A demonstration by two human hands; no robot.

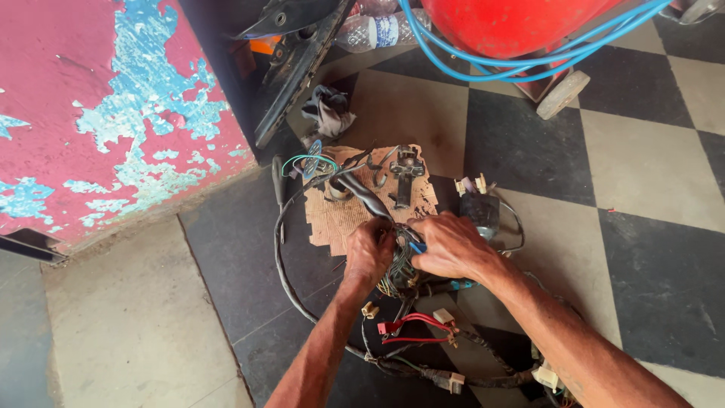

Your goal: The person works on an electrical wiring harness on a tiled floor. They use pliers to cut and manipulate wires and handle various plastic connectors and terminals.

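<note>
Two hands work one tangled wiring harness (400,272) on the chequered floor (649,174): left hand (370,249) and right hand (451,245) both closed around its bundle, just below one torn cardboard sheet's (340,215) lower edge.

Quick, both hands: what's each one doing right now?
Left hand: closed, gripping the wire bundle.
Right hand: closed over the same wire bundle, fingers curled on it.

I am seeing my two bare forearms showing no sleeves, lean and sinewy, bare left hand (368,251), bare right hand (451,245), wearing no gloves, rings or watch.
</note>
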